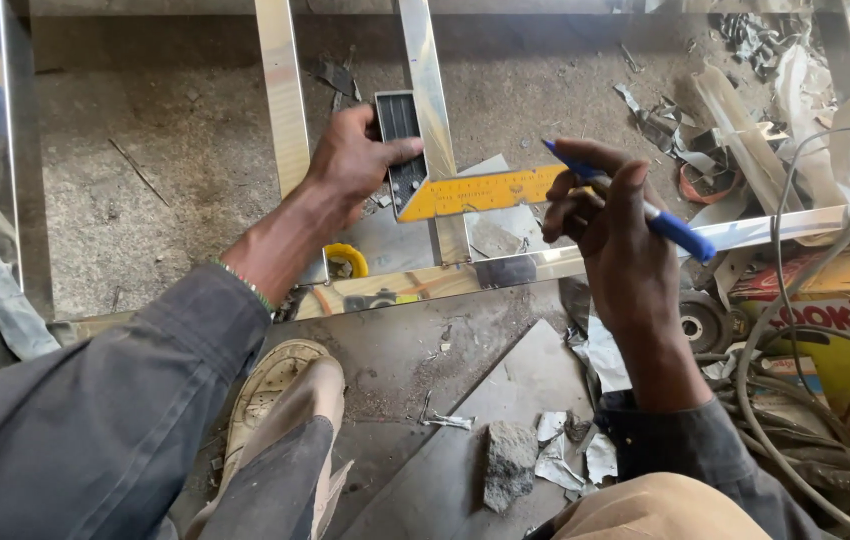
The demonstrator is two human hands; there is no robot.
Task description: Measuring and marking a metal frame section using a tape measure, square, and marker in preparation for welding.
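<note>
Left hand clamps the try square by its dark stock against the steel bar. Right hand pinches a blue pen at the yellow blade. Square looks rigid and light; polished bar likely slippery, so grip the stock.

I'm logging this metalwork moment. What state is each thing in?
Left hand: pressing the try square's black stock.
Try square: flat against the upright steel bar, yellow blade pointing right.
Right hand: gripping the blue pen.
Blue pen: tip at the blade's edge.

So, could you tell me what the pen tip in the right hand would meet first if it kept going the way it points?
Probably the yellow ruler of the square; the pen in the right hand points up-left, just above it.
</note>
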